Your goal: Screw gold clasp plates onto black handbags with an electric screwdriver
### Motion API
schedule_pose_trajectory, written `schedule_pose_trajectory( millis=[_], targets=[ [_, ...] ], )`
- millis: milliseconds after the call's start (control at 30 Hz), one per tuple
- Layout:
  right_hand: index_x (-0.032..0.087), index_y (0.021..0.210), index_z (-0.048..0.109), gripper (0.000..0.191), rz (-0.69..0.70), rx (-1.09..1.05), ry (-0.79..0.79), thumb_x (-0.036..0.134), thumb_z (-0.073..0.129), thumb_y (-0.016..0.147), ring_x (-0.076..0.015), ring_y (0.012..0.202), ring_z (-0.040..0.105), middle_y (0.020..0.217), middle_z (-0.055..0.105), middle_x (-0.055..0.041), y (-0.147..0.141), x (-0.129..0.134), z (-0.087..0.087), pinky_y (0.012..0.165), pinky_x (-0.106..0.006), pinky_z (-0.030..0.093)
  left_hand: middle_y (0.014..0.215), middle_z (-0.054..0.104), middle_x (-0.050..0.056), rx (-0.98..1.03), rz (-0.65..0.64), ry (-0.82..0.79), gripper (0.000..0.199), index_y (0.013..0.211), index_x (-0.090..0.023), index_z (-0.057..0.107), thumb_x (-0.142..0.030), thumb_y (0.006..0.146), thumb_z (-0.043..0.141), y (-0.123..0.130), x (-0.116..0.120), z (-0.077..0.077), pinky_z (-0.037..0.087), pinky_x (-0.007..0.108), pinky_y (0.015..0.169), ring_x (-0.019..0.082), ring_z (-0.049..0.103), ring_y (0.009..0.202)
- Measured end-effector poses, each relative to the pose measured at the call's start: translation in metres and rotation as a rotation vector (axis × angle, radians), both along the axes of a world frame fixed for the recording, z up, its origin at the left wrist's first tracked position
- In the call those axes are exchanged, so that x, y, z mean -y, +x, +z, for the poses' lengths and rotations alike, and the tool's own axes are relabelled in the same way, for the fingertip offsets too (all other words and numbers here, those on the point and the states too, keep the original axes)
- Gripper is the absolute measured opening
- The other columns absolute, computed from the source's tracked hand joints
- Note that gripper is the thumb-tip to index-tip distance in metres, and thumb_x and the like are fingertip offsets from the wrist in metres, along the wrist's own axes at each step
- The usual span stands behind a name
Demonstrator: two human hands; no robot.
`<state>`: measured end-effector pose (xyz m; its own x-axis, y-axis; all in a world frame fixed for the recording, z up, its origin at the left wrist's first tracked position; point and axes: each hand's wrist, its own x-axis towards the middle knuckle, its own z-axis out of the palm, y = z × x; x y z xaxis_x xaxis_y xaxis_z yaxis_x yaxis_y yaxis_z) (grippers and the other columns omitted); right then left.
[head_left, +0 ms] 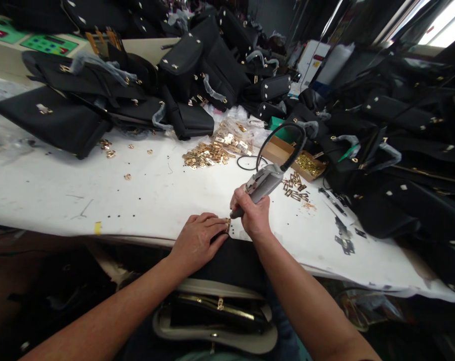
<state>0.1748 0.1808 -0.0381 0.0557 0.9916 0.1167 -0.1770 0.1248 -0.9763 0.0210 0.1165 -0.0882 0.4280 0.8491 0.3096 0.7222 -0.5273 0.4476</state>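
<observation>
One cardboard box [283,150] holding gold fittings [309,164].

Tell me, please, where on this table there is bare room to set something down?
The widest bare patch of the white table lies left of the left hand, below the black bags. Crowded spots: the heap of gold fittings, the cardboard box, and the loose pieces beside the right hand.
</observation>
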Motion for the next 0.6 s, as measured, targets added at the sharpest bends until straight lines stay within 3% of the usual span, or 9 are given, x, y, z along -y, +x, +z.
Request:
schedule_pose_trajectory(
  millis=[233,600],
  targets=[
    [0.02,0.069,0.056,0.041,0.005,-0.176,-0.085,0.054,0.077,0.077,-0.0106,0.043,0.046,0.051,0.052,0.0039,-0.002,0.011,0.006,0.042,-0.025,0.039,0.124,0.073,0.002,0.016,0.001,-0.029,0.026,0.123,-0.028,0.067,-0.033,0.098,0.062,-0.001,0.0,-0.001,0.043,0.044,0.094,0.025,0.06,0.119],
    [0.019,0.066,0.055,0.04,-0.013,-0.195,-0.081,0.05,0.078,0.079,-0.0108,0.045,0.047,0.051,0.052,0.0035,-0.009,0.014,0.002,0.044,-0.025,0.037,0.119,0.075,0.001,0.026,-0.01,-0.008,0.024,0.12,-0.027,0.069,-0.033,0.103,0.054,0.0,0.0,0.002,0.042,0.041,0.091,0.022,0.061,0.116]
  ],
)
